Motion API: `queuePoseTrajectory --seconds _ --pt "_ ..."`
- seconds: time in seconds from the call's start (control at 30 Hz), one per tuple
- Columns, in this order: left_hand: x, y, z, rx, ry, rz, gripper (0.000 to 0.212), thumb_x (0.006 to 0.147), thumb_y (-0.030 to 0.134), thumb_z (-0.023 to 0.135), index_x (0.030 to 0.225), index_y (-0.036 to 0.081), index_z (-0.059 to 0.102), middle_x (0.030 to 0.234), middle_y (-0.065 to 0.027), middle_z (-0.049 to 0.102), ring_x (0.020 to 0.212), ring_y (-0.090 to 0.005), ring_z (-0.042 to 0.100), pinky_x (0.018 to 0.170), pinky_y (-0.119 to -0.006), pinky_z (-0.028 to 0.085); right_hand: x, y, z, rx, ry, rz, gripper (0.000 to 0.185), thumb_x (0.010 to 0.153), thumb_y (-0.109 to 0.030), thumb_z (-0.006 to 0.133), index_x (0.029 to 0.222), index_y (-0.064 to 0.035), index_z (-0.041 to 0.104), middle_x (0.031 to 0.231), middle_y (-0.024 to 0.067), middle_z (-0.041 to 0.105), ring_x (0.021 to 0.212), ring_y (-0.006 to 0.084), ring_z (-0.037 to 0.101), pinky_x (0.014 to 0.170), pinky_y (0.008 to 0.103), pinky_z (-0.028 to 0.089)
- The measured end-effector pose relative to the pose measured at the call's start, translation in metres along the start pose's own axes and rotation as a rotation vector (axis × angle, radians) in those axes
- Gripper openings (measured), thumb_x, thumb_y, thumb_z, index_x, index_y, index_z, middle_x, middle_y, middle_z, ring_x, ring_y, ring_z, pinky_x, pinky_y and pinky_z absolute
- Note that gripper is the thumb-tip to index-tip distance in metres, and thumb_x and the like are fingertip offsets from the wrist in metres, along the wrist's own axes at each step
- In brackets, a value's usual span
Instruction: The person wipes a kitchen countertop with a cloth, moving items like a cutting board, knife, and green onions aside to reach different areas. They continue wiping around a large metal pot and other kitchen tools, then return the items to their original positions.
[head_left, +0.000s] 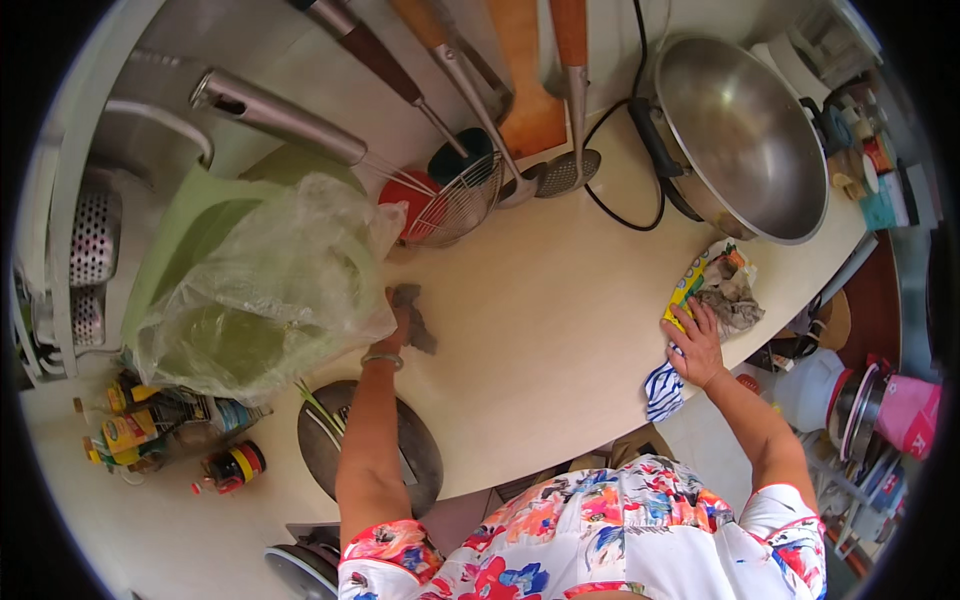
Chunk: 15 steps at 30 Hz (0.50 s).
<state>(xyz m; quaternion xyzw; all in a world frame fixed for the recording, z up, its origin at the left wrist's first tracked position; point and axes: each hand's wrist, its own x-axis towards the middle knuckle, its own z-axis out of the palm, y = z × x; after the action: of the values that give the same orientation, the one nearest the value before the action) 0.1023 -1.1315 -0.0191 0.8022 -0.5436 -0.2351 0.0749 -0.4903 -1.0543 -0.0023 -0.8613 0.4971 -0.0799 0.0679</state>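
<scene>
On the pale countertop (540, 322), my left hand (397, 322) lies against a dark grey cloth (418, 322), partly under the edge of a clear plastic bag (300, 277) that covers a green plastic container (176, 247); its grip is hidden. At the right, my right hand (697, 343) rests with fingers spread on a yellow printed packet (684, 292). Crumpled brownish cloth or paper (731, 300) lies beside the fingertips. A blue-and-white striped cloth (664, 391) hangs at the counter's edge below that hand.
A steel wok (742, 142) stands at the back right, near a black cord (637, 227). A wire strainer (457, 206), a slotted skimmer (568, 174) and a wooden spatula (531, 112) hang at the back. Spring onions (322, 409) lie on a round board (420, 450) by my left forearm.
</scene>
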Motion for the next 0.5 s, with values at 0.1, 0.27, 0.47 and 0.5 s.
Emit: queuePoseTrajectory --seconds 0.1,0.27,0.47,0.5 --pt "0.006 -0.095 -0.015 0.084 0.107 0.017 0.035 0.083 0.014 0.058 0.114 0.002 0.066 0.108 -0.0237 0.067 0.105 -0.0465 0.062 0.092 -0.050 0.050 0.003 -0.002 0.005 0.020 0.004 -0.022 0.050 0.077 -0.029 0.065 0.126 -0.0181 0.065 0.144 0.0106 0.051 0.142 0.0391 0.036 0.117 0.0571 0.024" --pt "0.006 -0.173 -0.051 0.163 0.142 -0.060 0.035 0.083 0.013 0.057 0.115 0.002 0.066 0.113 -0.0234 0.067 0.109 -0.0451 0.061 0.095 -0.049 0.049 0.010 0.000 0.007 0.037 0.026 -0.026 0.051 0.076 -0.028 0.066 0.126 -0.0178 0.064 0.145 0.0107 0.051 0.142 0.0389 0.036 0.117 0.0570 0.024" --pt "0.001 -0.032 0.002 0.048 0.021 0.081 0.035 0.083 0.011 0.056 0.115 0.002 0.066 0.118 -0.0231 0.066 0.112 -0.0432 0.061 0.098 -0.048 0.049 0.004 -0.005 0.003 0.024 0.002 0.001 0.050 0.077 -0.027 0.066 0.126 -0.0171 0.064 0.145 0.0108 0.050 0.142 0.0391 0.036 0.118 0.0572 0.024" --pt "0.002 -0.038 0.005 0.049 0.033 0.076 0.034 0.083 0.010 0.056 0.114 0.002 0.066 0.117 -0.0230 0.066 0.112 -0.0428 0.061 0.096 -0.048 0.049 0.007 -0.001 0.001 0.019 0.001 -0.006 0.050 0.077 -0.027 0.066 0.126 -0.0170 0.064 0.145 0.0108 0.050 0.142 0.0391 0.036 0.118 0.0572 0.024"
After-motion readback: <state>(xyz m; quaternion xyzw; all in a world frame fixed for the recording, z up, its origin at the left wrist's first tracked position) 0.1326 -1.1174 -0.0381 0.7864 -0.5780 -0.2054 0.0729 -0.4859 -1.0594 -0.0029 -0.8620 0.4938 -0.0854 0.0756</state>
